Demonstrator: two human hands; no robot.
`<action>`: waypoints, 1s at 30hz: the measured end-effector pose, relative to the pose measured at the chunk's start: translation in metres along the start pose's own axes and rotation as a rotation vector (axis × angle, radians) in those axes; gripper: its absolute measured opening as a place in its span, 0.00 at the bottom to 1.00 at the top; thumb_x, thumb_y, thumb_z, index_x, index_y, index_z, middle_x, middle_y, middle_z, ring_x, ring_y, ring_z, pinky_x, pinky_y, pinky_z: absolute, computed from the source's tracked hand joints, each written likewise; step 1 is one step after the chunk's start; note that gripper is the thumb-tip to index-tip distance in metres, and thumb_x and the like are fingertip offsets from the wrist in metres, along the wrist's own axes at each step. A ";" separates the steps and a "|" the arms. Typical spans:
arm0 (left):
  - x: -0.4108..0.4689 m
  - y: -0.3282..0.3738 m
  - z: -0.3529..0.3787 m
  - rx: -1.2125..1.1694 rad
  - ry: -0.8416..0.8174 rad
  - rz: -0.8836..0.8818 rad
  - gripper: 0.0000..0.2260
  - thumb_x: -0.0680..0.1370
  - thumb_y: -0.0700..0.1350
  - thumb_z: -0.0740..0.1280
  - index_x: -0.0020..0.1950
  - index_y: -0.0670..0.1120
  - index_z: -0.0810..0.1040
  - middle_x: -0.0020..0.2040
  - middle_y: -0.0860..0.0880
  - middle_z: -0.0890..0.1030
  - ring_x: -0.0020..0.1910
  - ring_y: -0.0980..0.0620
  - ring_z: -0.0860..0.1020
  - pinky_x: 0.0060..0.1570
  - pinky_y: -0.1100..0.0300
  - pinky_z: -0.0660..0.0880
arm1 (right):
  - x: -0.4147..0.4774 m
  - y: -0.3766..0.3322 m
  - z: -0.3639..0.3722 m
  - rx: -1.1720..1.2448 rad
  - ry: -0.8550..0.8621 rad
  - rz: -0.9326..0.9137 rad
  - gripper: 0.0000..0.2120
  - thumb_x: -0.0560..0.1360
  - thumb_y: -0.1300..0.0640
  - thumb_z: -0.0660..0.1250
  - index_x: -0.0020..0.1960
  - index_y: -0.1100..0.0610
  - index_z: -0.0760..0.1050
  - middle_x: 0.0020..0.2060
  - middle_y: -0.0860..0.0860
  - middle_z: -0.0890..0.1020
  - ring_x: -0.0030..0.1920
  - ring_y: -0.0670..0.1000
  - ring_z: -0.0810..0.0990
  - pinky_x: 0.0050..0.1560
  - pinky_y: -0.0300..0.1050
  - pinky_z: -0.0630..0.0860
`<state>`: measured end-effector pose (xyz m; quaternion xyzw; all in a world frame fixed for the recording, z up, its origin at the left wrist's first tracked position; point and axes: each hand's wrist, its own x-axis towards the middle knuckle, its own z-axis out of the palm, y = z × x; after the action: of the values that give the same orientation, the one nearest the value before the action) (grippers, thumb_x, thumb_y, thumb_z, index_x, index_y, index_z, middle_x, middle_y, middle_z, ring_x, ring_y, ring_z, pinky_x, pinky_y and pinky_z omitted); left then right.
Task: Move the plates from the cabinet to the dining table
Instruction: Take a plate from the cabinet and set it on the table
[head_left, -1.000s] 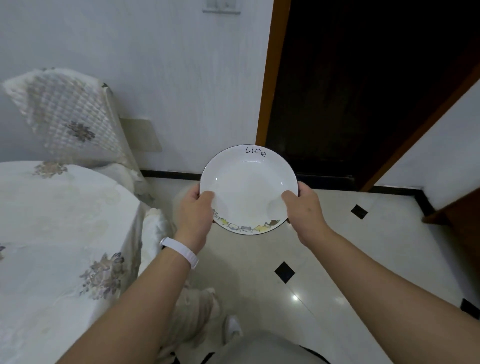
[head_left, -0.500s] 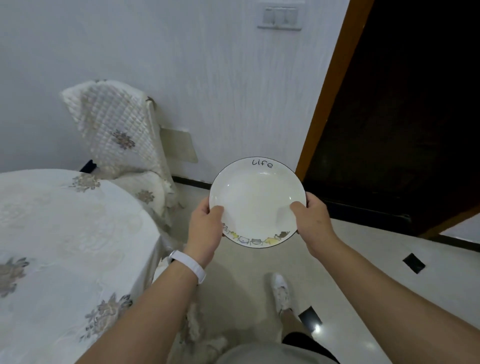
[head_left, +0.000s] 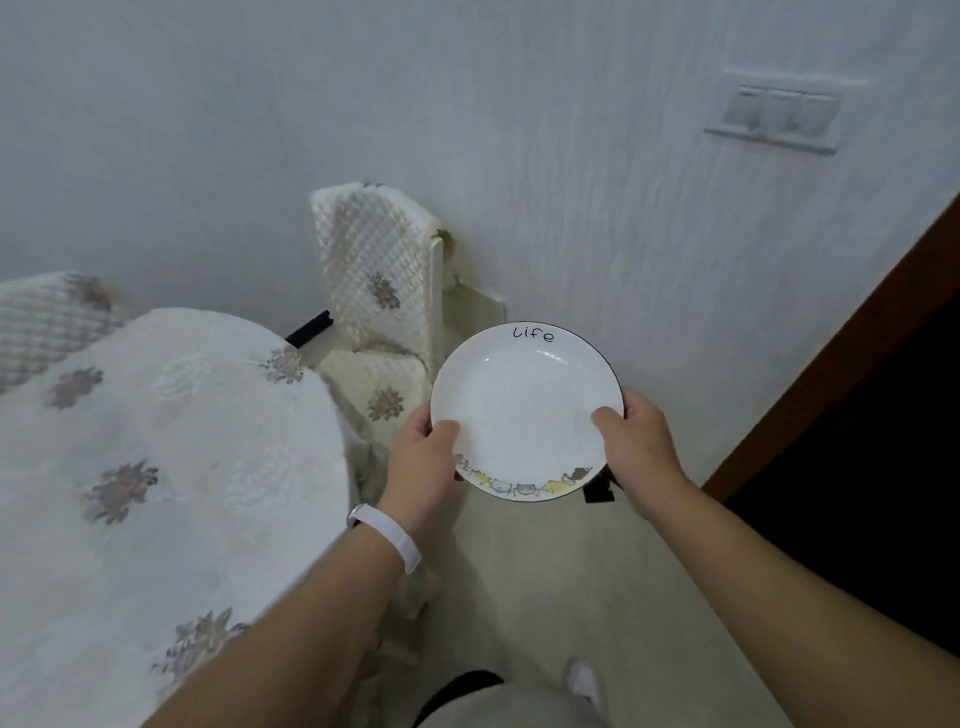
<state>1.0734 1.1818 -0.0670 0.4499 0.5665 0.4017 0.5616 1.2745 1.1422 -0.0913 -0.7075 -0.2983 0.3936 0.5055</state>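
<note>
We hold one plate (head_left: 524, 410) in the air over the floor, just right of the dining table (head_left: 156, 467) and not yet above its cloth. Our left hand (head_left: 423, 462) grips the left rim, thumb curled onto the white face and fingers hidden beneath; our right hand (head_left: 636, 447) grips the right rim the same way. By our reckoning the fetching of this plate is done and the setting down is left: swing it left over the table and lower it. The cabinet is out of view, so we cannot tell how many plates wait there. The plate is round, so it has no long axis; it lies face up, tipped a little toward us, the word "life" on the far rim toward the wall, the band of small drawings on the near rim
</note>
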 end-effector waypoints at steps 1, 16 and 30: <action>0.004 0.002 -0.003 0.006 0.036 -0.005 0.15 0.78 0.36 0.59 0.46 0.53 0.81 0.43 0.47 0.84 0.42 0.44 0.80 0.40 0.48 0.77 | 0.007 -0.004 0.007 0.000 -0.026 0.002 0.09 0.68 0.60 0.59 0.45 0.59 0.76 0.39 0.57 0.80 0.37 0.54 0.75 0.38 0.47 0.72; 0.132 -0.008 -0.085 -0.091 0.401 -0.077 0.13 0.77 0.38 0.61 0.49 0.53 0.82 0.49 0.48 0.84 0.49 0.43 0.81 0.48 0.39 0.80 | 0.122 -0.044 0.162 -0.182 -0.362 -0.042 0.09 0.72 0.63 0.60 0.45 0.56 0.78 0.38 0.51 0.82 0.36 0.50 0.76 0.35 0.42 0.72; 0.274 0.045 -0.212 -0.155 0.633 -0.035 0.11 0.73 0.41 0.61 0.43 0.51 0.83 0.45 0.36 0.81 0.38 0.43 0.77 0.33 0.52 0.73 | 0.218 -0.138 0.365 -0.308 -0.606 -0.227 0.06 0.73 0.64 0.60 0.44 0.56 0.74 0.37 0.51 0.78 0.36 0.51 0.74 0.31 0.41 0.69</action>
<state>0.8743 1.4682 -0.0893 0.2486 0.6884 0.5537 0.3971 1.0691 1.5396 -0.0808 -0.5890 -0.5673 0.4771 0.3220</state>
